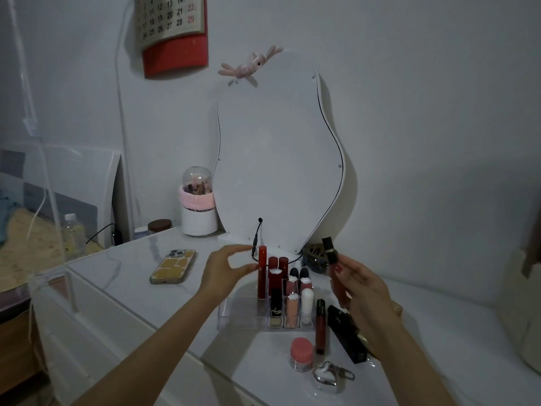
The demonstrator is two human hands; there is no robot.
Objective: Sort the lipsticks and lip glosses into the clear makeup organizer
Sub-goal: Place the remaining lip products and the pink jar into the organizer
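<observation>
A clear makeup organizer [237,316] stands on the white table, with several lipsticks and glosses upright in its right-hand slots. My left hand [224,272] pinches a tall red lip gloss [262,271] that stands in the organizer's back row. To the right and above the organizer, my right hand [361,291] holds up a red lip gloss with a black cap [332,260]. Another red gloss with a black cap [320,326] and a black lipstick tube [347,335] lie on the table right of the organizer.
A phone [173,266] lies to the left. A wavy mirror [278,159] stands behind the organizer, a brush holder [197,202] beside it. A pink-lidded jar [301,353] and a heart-shaped keyring [329,376] sit at the front. A bed lies far left.
</observation>
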